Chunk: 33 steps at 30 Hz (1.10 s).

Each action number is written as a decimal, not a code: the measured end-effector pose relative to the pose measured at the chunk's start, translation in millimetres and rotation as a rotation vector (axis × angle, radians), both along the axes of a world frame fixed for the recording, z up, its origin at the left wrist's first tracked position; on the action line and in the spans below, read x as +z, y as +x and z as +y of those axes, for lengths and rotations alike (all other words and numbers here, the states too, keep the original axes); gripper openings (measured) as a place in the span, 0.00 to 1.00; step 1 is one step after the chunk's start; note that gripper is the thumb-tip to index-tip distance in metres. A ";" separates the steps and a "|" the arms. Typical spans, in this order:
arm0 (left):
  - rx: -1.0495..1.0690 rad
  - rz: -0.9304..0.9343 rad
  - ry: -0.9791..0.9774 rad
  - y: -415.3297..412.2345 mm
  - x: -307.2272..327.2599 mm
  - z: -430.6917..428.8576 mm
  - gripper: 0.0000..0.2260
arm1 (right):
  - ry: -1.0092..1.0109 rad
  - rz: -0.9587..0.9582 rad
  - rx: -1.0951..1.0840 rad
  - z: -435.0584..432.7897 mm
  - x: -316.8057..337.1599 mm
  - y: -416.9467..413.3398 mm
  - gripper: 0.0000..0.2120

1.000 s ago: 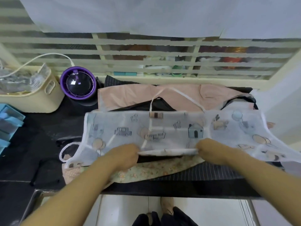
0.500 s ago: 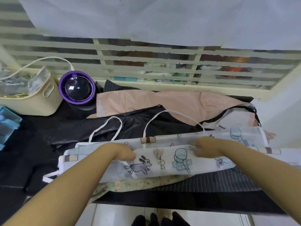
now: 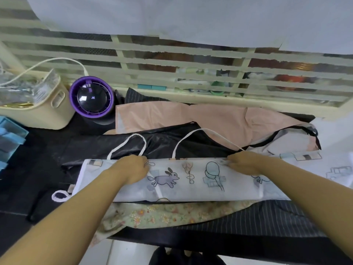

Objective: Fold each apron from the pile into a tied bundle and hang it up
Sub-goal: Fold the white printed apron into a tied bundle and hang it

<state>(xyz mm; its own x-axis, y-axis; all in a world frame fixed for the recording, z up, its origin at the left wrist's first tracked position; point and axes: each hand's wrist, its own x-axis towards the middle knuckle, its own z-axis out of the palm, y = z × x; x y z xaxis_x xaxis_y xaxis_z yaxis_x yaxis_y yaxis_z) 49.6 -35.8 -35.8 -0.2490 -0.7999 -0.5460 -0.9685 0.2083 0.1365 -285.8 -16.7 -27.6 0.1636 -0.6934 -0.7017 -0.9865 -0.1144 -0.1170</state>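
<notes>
A white apron (image 3: 191, 180) printed with a rabbit and balloons lies folded into a long strip across the pile on the black counter (image 3: 28, 169). Its white straps (image 3: 137, 139) loop out over the far edge. My left hand (image 3: 131, 170) grips the folded far edge left of the rabbit. My right hand (image 3: 244, 162) pinches the same edge to the right of the balloon. Under the strip lie a floral apron (image 3: 162, 217), a black apron (image 3: 162, 138), a peach apron (image 3: 191, 119) and a pinstriped one (image 3: 277, 217).
A cream basket (image 3: 44, 109) holding plastic stands at the back left beside a purple round device (image 3: 91, 98) with a white cable. Blue trays (image 3: 9, 134) sit at the left edge. A slatted window grille (image 3: 172, 60) runs behind the counter.
The apron lay wide open a second ago. Both hands have carried its near edge away from me over the rest, so it now lies as a narrower folded strip.
</notes>
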 end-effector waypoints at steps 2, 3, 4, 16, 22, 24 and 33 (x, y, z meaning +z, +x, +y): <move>-0.007 -0.014 -0.042 -3.8 -4.2 -1.2 0.08 | -0.057 0.006 0.037 -0.1 -1.6 -3.6 0.12; -0.010 -0.047 -0.076 -7.0 -5.2 -0.7 0.08 | -0.085 0.018 0.057 -0.5 -3.3 -4.6 0.12; -0.005 -0.098 -0.110 -9.6 -7.2 1.1 0.06 | -0.109 0.029 0.079 0.2 -5.4 -5.0 0.12; -0.443 0.203 -0.461 -87.4 -72.1 69.7 0.23 | -0.248 0.076 0.002 6.1 -19.7 -9.5 0.14; -0.445 0.154 -0.460 -83.3 -87.5 67.8 0.25 | -1.105 0.026 -0.072 49.8 -57.9 -17.0 0.13; -0.437 0.168 -0.472 -83.7 -87.9 68.5 0.25 | -1.117 -0.053 -0.086 57.1 -70.3 -16.2 0.15; -0.431 0.132 -0.432 -82.9 -87.5 68.6 0.25 | -0.833 -0.019 -0.278 67.6 -89.5 -74.4 0.30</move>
<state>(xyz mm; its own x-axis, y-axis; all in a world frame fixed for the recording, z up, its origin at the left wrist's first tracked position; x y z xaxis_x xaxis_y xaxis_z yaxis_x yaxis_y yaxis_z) -33.3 32.7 -123.3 -0.6417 -0.7543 -0.1384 -0.7659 0.6396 0.0652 -360.2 51.0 -117.1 -0.0813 -0.9953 0.0518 -0.9901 0.0746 -0.1189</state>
